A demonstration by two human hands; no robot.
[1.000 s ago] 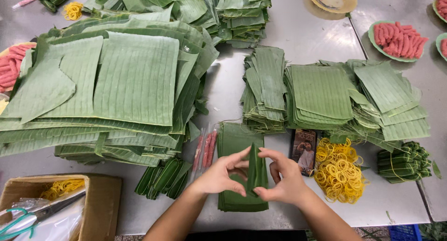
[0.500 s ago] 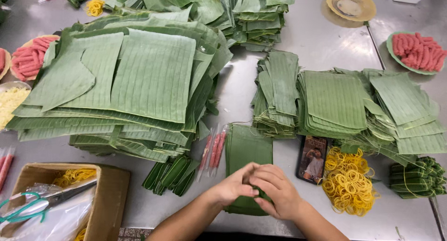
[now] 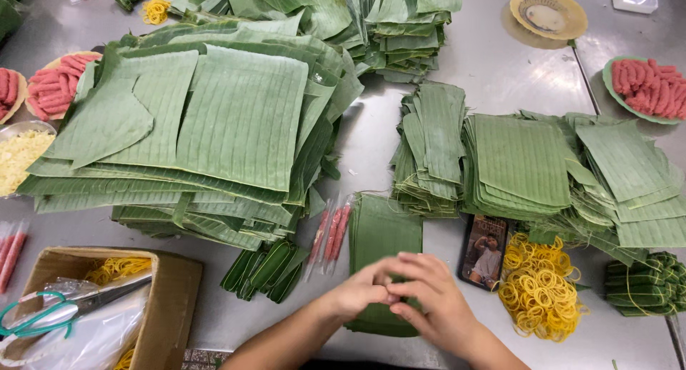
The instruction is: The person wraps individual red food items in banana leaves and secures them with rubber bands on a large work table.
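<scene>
My left hand (image 3: 359,293) and my right hand (image 3: 432,298) meet over the near end of a small stack of banana-leaf pieces (image 3: 384,231) lying on the steel table (image 3: 514,63). The fingers of both hands are curled together, pressing on a folded leaf bundle that is mostly hidden under them. Just left of the stack lie three thin pink wrapped sticks (image 3: 331,232) and several finished green leaf parcels (image 3: 266,268). A pile of yellow rubber bands (image 3: 539,288) sits to the right of my right hand.
A big stack of large banana leaves (image 3: 207,127) fills the left. Smaller cut leaf stacks (image 3: 522,159) lie right. A phone (image 3: 484,250), tied parcels (image 3: 643,284), a cardboard box with scissors (image 3: 71,306) and plates of pink sausages (image 3: 647,84) stand around.
My hands were apart, pinching a leaf strip upright. They have come together low over the near end of the leaf stack, fingers closed on the bundle. The camera view shifted slightly.
</scene>
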